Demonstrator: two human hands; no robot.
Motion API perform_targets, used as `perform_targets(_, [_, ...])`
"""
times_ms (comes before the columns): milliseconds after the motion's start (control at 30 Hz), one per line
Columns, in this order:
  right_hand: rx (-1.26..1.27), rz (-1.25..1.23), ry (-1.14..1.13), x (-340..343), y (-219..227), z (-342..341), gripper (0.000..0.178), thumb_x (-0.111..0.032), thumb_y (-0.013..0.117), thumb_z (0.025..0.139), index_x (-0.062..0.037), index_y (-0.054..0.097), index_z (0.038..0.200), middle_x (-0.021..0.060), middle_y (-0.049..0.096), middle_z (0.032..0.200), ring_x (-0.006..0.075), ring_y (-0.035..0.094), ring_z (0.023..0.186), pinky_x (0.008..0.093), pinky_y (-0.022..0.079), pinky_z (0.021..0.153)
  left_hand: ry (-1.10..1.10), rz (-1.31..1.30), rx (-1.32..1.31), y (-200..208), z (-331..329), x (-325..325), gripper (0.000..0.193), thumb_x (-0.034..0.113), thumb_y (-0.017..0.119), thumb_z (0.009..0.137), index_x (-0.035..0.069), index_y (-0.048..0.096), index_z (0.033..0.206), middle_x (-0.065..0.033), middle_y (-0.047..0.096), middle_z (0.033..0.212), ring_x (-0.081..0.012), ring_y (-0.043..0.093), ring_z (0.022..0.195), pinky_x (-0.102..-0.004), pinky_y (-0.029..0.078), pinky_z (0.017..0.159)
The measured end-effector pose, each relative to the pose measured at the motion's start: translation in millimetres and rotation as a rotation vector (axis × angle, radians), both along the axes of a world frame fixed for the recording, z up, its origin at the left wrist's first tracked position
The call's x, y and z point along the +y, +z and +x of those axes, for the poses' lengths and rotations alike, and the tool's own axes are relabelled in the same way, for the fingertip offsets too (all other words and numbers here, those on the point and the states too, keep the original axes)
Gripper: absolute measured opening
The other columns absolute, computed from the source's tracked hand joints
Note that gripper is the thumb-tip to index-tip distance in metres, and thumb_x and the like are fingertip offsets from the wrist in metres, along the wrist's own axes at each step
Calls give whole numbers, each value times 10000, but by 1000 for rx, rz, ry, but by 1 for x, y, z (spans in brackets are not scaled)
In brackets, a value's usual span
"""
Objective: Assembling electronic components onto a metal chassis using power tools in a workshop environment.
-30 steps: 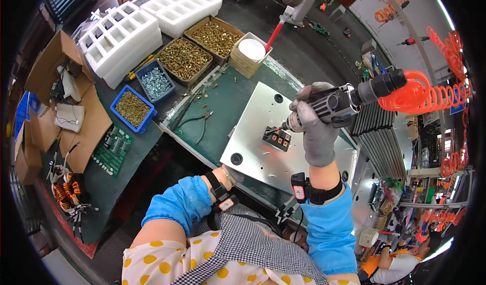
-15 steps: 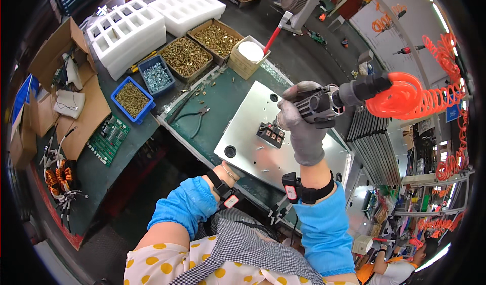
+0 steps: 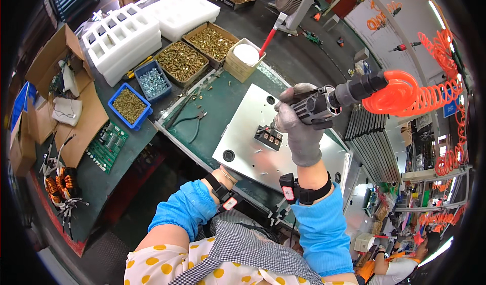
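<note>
My right hand [image 3: 302, 141], in a grey glove, is wrapped round a black and grey air screwdriver [image 3: 315, 107]. The tool's tip points at a small black terminal block [image 3: 268, 137] on a silver metal plate [image 3: 240, 125]; the glove partly hides where they meet. Small studs and holes dot the plate, and round black pieces sit near its corners. My left hand [image 3: 227, 172] is at the plate's near left edge. Only the wrist side of it shows, and its fingers are hidden beneath or behind the edge.
Pliers [image 3: 195, 124] lie left of the plate on the green bench. Beyond stand boxes of brass fasteners [image 3: 181, 61], blue bins [image 3: 130, 104] and white foam trays [image 3: 121, 37]. An orange coiled hose [image 3: 400, 95] runs from the tool to the right. A circuit board [image 3: 107, 146] lies left.
The whole view has shifted slightly. My right hand keeps its grip on the air screwdriver over the terminal block, and my left hand stays at the plate's edge.
</note>
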State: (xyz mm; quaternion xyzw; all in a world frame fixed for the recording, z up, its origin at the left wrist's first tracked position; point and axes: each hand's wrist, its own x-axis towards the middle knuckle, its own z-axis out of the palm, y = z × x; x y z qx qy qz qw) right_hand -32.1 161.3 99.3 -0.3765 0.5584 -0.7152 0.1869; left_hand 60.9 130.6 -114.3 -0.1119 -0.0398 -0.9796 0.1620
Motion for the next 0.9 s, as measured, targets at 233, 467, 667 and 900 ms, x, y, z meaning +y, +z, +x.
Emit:
perform_targets(233, [-110,-8,-48,-3,10,2,421,81,640,775,-84,486,1130,45,608,941,104,591,727,250,507,572,-71,48,5,1,-7,1,366,246,374,1028,39,480,1311,-149,579,1243,-265,581,1128,-414,467,1004])
perform_targets(467, [-154,-7,-81,-10,17,-11,366,40,627,784,-61,473,1101,78,593,886,107,553,602,252,453,477,-110,96,2,-2,-5,0,374,252,375,1027,32,477,1312,-154,577,1244,-270,580,1128,-417,466,1004])
perform_targets(667, [-139,9,-111,-14,15,-12,382,44,629,779,-60,470,1110,73,593,906,121,580,664,245,452,471,-143,141,0,-4,-6,2,381,258,376,1027,26,474,1313,-159,576,1245,-274,579,1128,-419,466,1005])
perform_targets(900, [-159,28,-104,-14,15,-10,400,53,639,770,-68,476,1115,69,597,922,131,601,704,242,469,476,-220,308,-28,-16,-8,9,418,295,376,1024,13,464,1320,-168,575,1237,-278,581,1119,-426,469,997])
